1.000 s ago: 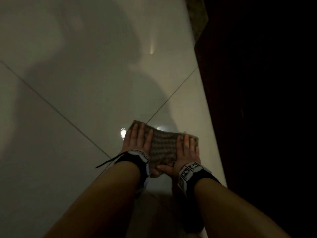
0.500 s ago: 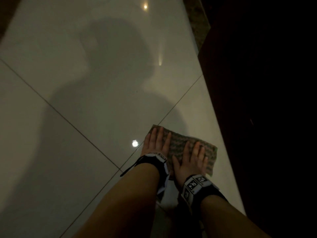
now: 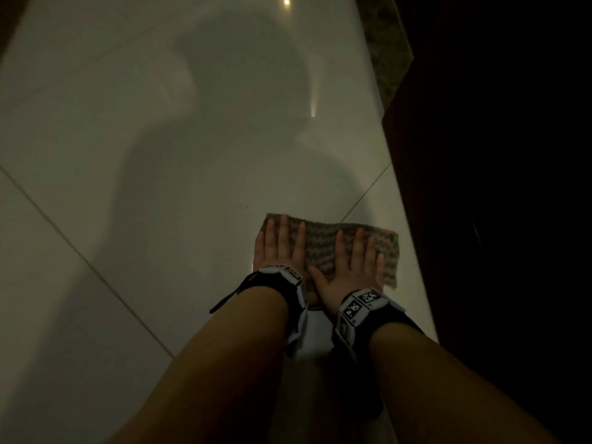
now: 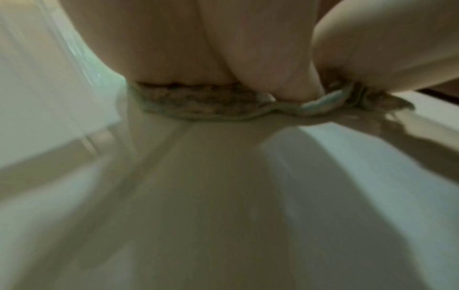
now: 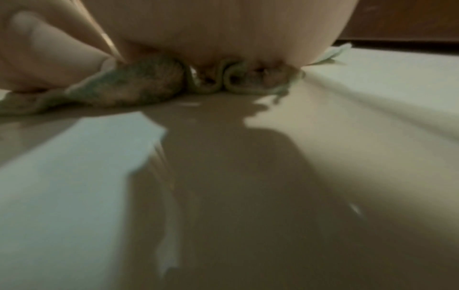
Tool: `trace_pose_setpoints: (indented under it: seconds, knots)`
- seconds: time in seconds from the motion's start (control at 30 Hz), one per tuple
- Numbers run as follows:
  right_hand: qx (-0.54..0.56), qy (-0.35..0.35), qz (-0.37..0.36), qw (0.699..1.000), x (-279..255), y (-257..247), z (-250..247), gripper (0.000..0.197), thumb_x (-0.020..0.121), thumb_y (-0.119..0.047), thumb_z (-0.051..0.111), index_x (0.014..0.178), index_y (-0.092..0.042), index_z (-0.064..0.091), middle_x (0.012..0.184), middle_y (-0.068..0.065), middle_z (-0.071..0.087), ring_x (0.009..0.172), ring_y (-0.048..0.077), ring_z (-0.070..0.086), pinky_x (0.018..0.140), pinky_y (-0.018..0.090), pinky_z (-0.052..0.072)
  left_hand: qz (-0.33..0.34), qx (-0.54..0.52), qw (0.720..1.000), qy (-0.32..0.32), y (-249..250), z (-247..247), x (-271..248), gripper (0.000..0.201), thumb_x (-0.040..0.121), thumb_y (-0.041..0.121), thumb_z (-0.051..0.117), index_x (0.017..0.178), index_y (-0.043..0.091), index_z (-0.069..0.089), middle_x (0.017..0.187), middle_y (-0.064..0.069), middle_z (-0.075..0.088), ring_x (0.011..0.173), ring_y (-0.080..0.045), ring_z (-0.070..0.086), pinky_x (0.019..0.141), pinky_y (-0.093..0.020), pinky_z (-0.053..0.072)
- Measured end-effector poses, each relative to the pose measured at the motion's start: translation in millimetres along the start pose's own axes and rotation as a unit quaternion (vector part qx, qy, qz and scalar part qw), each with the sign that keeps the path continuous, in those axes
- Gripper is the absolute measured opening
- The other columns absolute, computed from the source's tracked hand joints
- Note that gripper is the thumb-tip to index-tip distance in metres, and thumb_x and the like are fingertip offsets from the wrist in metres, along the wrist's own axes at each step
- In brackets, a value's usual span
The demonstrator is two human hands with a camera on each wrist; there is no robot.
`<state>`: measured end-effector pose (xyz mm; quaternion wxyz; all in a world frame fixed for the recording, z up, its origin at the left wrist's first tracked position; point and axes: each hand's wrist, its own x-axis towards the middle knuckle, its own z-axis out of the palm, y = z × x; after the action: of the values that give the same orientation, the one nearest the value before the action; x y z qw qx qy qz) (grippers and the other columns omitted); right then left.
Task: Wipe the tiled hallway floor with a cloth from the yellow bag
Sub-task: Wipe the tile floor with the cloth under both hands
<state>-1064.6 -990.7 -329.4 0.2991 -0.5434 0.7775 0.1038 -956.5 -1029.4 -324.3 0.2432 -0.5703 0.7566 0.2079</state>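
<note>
A folded, patterned greenish-brown cloth (image 3: pixel 322 243) lies flat on the glossy white tiled floor (image 3: pixel 160 187). My left hand (image 3: pixel 280 243) presses on its left half with straight fingers. My right hand (image 3: pixel 355 261) presses on its right half, fingers straight, thumb spread toward the left wrist. In the left wrist view the cloth (image 4: pixel 198 104) bunches under the palm. In the right wrist view the cloth (image 5: pixel 139 84) folds up beneath the heel of the hand. The yellow bag is not in view.
A dark wooden door or cabinet front (image 3: pixel 496 187) runs along the right side, close to the cloth's right edge. A speckled stone strip (image 3: pixel 384 43) lies at the top right. Grout lines (image 3: pixel 80 257) cross the floor to the left, where my shadow falls.
Both hands have pushed the cloth forward and rightward along the floor, nearer the dark wall. The right hand has flattened onto the cloth.
</note>
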Motion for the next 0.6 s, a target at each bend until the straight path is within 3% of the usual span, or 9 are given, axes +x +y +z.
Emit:
trace_pose_setpoints:
  seconds: [0.1, 0.33, 0.47, 0.6]
  knots:
    - [-0.009, 0.002, -0.018, 1.0, 21.0, -1.9, -13.4, 0.088, 0.082, -0.071, 0.017, 0.146, -0.027, -0.022, 0.154, 0.006, -0.032, 0.143, 0.026, -0.028, 0.116, 0.042, -0.02, -0.007, -0.006, 1.0, -0.004, 0.8, -13.6, 18.5, 0.101, 0.085, 0.061, 0.043, 0.147, 0.017, -0.025, 0.155, -0.015, -0.029, 0.144, -0.035, -0.025, 0.117, -0.045, -0.015]
    - [-0.038, -0.025, -0.048, 0.998, 46.7, -6.7, -38.8, 0.087, 0.088, -0.067, 0.026, 0.146, -0.025, -0.024, 0.152, 0.007, -0.035, 0.142, 0.026, -0.031, 0.115, 0.042, -0.02, -0.036, 0.001, 0.999, -0.021, 3.8, -30.1, 38.6, 0.105, 0.083, 0.061, 0.045, 0.146, 0.017, -0.027, 0.152, -0.016, -0.034, 0.142, -0.037, -0.028, 0.116, -0.047, -0.016]
    - [-0.057, -0.032, -0.063, 0.996, 53.4, -8.6, -45.0, 0.089, 0.087, -0.067, 0.028, 0.146, -0.025, -0.024, 0.153, 0.007, -0.034, 0.142, 0.026, -0.03, 0.117, 0.042, -0.018, -0.03, -0.018, 0.998, -0.047, 3.5, -36.0, 37.3, 0.118, 0.075, 0.07, 0.049, 0.145, 0.016, -0.029, 0.151, -0.016, -0.036, 0.141, -0.037, -0.029, 0.115, -0.047, -0.017]
    - [-0.076, -0.029, -0.051, 0.995, 72.7, -13.4, -54.9, 0.09, 0.086, -0.069, 0.029, 0.146, -0.026, -0.023, 0.153, 0.006, -0.034, 0.143, 0.025, -0.029, 0.116, 0.042, -0.018, -0.012, -0.013, 0.999, -0.034, -1.4, -47.3, 55.9, 0.126, 0.07, 0.073, 0.054, 0.145, 0.016, -0.029, 0.152, -0.017, -0.035, 0.141, -0.038, -0.029, 0.115, -0.048, -0.017]
